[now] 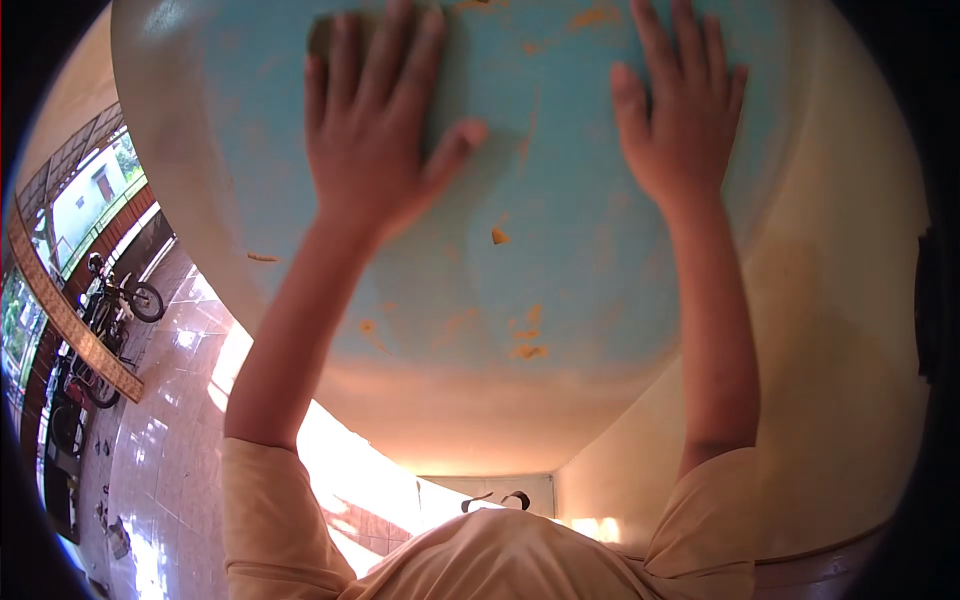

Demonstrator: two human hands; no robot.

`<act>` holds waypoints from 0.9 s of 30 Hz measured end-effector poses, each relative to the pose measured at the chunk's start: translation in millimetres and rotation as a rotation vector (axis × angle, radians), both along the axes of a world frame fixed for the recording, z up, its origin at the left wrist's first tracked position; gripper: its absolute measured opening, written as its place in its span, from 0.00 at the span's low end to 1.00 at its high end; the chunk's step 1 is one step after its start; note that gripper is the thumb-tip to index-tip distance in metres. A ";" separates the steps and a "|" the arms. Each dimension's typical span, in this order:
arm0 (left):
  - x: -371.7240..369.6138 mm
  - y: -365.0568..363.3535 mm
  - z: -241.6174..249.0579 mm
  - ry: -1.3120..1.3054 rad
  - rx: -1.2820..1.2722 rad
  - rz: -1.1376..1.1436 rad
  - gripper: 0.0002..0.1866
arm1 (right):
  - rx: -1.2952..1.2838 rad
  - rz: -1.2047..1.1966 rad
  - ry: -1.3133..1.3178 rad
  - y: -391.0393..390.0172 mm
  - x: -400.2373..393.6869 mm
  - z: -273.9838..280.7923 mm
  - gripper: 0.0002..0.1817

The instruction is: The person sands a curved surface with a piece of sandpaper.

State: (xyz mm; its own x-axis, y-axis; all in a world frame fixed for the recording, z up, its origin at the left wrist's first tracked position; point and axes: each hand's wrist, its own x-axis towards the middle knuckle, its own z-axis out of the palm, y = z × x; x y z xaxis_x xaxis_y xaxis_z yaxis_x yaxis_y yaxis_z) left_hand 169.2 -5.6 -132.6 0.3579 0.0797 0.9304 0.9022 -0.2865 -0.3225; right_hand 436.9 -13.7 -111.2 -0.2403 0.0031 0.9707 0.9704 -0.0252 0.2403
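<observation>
My left hand [370,140] lies with fingers spread on a broad blue surface [560,270]. That surface has worn orange patches and a pale beige margin. Beneath the fingertips is a flat dark piece [320,38] with a squared corner; most of it is covered, and I cannot make out what it is. Further right, my right hand [685,110] rests palm toward the same surface, its fingers extended and apart, and no object shows in it. Both fingertip areas reach the top edge of the view. Small orange chipped marks [528,352] lie between my forearms.
Motorcycles [105,315] are parked at the left, beyond a shiny tiled floor [170,430]. A patterned pale strip [80,340] slants in front of them. A beige wall [820,400] borders the right side. Dark curved strips [515,498] show just beyond my shirt.
</observation>
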 end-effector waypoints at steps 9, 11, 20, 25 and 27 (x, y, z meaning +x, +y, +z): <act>38.7 -7.5 -301.1 -0.065 -0.195 -0.052 0.41 | -0.138 0.149 0.198 -4.8 5.0 -183.2 0.32; 37.4 -12.0 -292.3 -0.097 -0.270 -0.071 0.41 | -0.131 0.173 0.217 -1.8 7.6 -217.4 0.31; 6.8 -4.4 -113.1 -0.348 -0.132 -0.204 0.41 | -0.161 0.221 0.187 -7.7 7.0 -264.8 0.32; 13.0 0.6 -302.1 -0.349 -0.249 -0.144 0.39 | -0.178 0.231 0.188 -9.3 9.4 -303.0 0.32; 13.0 -7.7 -405.6 -0.318 -0.370 -0.163 0.38 | -0.177 0.254 0.214 -6.0 8.6 -321.4 0.31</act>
